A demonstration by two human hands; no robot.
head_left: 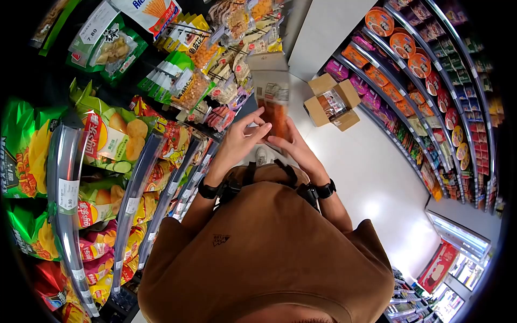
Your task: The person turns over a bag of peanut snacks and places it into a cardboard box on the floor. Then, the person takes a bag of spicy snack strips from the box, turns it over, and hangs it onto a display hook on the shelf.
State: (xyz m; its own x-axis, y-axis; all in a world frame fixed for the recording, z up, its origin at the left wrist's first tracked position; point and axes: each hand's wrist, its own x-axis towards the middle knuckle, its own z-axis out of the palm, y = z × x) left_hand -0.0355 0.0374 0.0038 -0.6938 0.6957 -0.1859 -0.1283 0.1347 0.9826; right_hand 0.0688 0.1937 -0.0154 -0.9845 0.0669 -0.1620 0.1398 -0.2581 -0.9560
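In front of my chest a snack packet (pixel 278 119) hangs upright, reddish brown below with a pale printed panel and a grey flap-like top. The packet looks slightly blurred. My right hand (pixel 297 146) grips its lower right side, the thumb lying across the front. At its left edge is my left hand (pixel 245 135), fingers curled and thumb tip over the packet; part of this grip is hidden. Each wrist wears a black band. Beyond the packet, hanging snack bags (pixel 231 67) fill the rack on the left.
An open cardboard box (pixel 332 102) with packets inside stands on the pale floor (pixel 355 177) ahead to the right. Shelves of chip bags (pixel 110 132) rise close on my left. Curved shelves with orange noodle bowls (pixel 403 46) line the right. A white pillar (pixel 323 35) stands ahead.
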